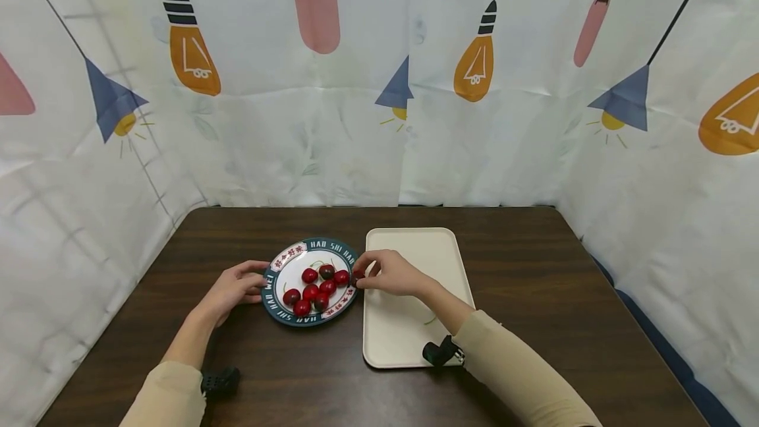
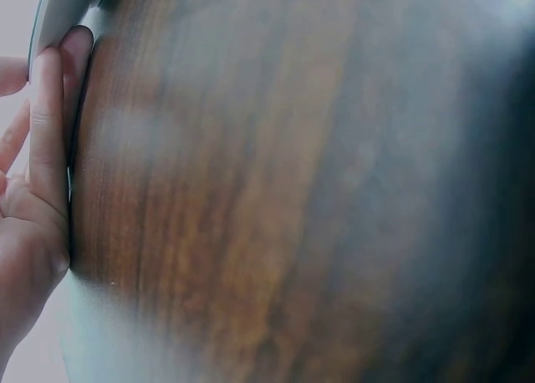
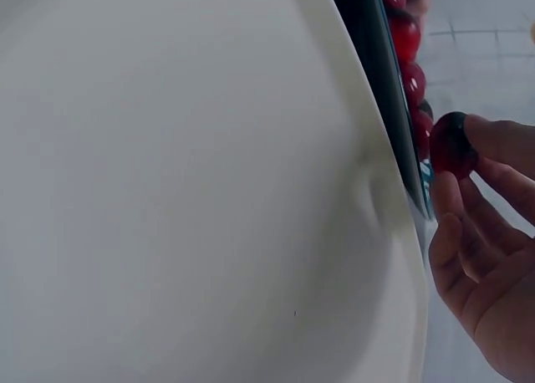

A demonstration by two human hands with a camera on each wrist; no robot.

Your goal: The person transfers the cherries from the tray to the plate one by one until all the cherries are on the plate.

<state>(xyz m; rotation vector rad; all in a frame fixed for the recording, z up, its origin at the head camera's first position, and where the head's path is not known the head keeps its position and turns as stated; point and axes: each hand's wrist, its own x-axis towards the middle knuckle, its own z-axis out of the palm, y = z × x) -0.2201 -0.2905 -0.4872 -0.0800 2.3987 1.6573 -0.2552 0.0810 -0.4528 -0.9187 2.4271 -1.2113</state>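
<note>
A round plate [image 1: 275,312] with a teal patterned rim carries several dark red cherries [image 1: 311,292], a few with green stems. The left hand [image 1: 238,284] holds the plate's left rim; in the left wrist view its fingers [image 2: 48,115] lie along the rim's edge, close to the tabletop. Above the plate's right rim, the right hand [image 1: 388,273] pinches one cherry [image 3: 454,146] between thumb and fingertips. That cherry is mostly hidden by the fingers in the head view.
A cream rectangular tray [image 1: 394,331] lies just right of the plate, under the right forearm, with a thin green stem [image 1: 429,320] on it. Both stand on a dark wooden table [image 1: 528,295]. A printed curtain [image 1: 356,150] hangs behind the table and along its sides.
</note>
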